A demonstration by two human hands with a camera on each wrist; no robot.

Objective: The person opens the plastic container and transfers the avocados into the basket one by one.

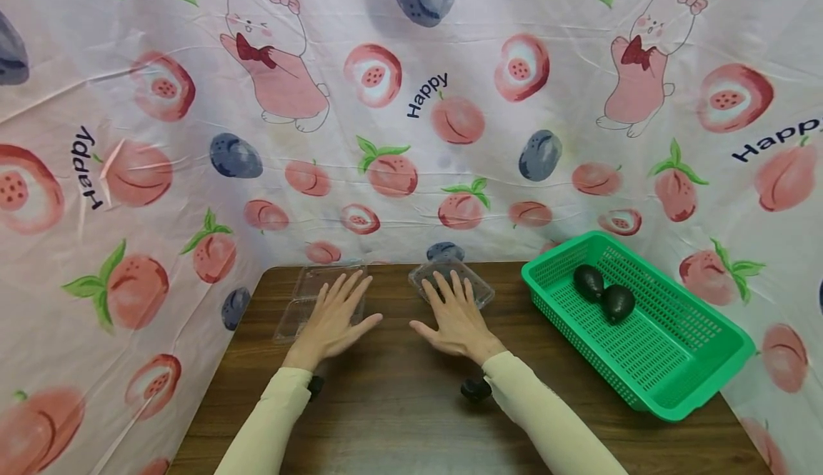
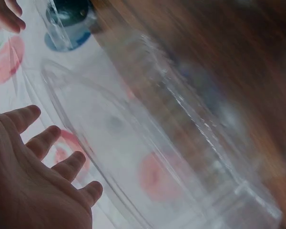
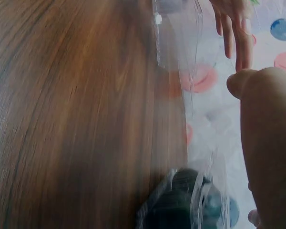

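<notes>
My left hand [image 1: 331,325] is spread flat with fingers straight, over an opened clear plastic clamshell box [image 1: 292,318] at the back left of the table. In the left wrist view the clamshell [image 2: 109,95] looks hollow, its lid folded back. My right hand [image 1: 458,321], also spread and holding nothing, hovers over a second clear plastic box [image 1: 481,291]. The hand covers much of this box. A dark green avocado [image 2: 70,10] shows inside it in the left wrist view, and the right wrist view has the same dark shape [image 3: 174,205] behind the plastic.
On the right stands a green plastic basket [image 1: 649,396] with two dark avocados [image 1: 588,282] inside. The brown wooden table [image 1: 398,403] ends at a fruit-and-rabbit printed cloth [image 1: 398,139] that hangs behind and along both sides. A black band [image 1: 476,389] is on the right wrist.
</notes>
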